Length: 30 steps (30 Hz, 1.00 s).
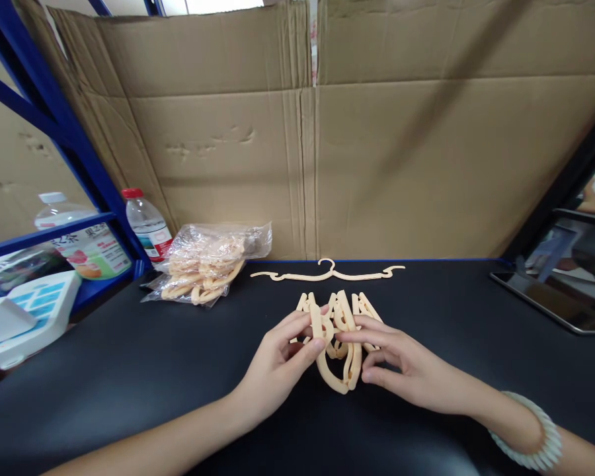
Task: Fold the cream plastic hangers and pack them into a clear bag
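Both of my hands hold a small bundle of folded cream plastic hangers (338,344) just above a black table (129,370). My left hand (282,360) pinches the bundle's left side between thumb and fingers. From the right, my right hand (401,367) grips it with the fingertips; that wrist wears a white beaded bracelet (535,436). One opened-out cream hanger (330,271) lies flat on the table just beyond the bundle.
A clear plastic bag of more cream hangers (205,268) lies at the back left. Two water bottles (146,225) stand by a blue shelf frame (54,125). Cardboard sheets (377,145) wall the back. A tablet (560,291) lies at the right, a white box (24,317) at the left.
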### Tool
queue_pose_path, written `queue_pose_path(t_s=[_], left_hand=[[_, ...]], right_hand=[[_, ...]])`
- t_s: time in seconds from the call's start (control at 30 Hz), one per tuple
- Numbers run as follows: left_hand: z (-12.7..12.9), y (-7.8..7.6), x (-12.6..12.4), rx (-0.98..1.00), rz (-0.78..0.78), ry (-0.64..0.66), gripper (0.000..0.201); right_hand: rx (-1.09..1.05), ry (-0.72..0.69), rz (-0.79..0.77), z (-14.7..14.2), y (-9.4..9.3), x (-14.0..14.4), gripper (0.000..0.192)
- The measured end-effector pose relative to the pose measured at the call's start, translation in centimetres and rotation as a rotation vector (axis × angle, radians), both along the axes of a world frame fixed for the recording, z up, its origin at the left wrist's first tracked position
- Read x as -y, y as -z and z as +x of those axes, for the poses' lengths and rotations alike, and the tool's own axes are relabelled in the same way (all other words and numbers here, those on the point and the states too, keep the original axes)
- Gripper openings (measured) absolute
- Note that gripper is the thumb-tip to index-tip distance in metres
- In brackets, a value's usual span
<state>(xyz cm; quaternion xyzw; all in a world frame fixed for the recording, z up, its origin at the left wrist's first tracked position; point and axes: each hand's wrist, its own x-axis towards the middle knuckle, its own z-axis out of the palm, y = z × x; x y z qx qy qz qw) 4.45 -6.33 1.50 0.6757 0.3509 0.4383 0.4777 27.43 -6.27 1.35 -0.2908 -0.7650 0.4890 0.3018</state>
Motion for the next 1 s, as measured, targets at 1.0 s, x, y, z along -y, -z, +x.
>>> queue_pose_path(t_s=[1.0], left_hand=[[-1.2,1.3,-0.9,-0.336,0.415,-0.067,0.034]], right_hand=[[0.115,0.394,0.122,4.2,-0.9,-3.8,0.038]])
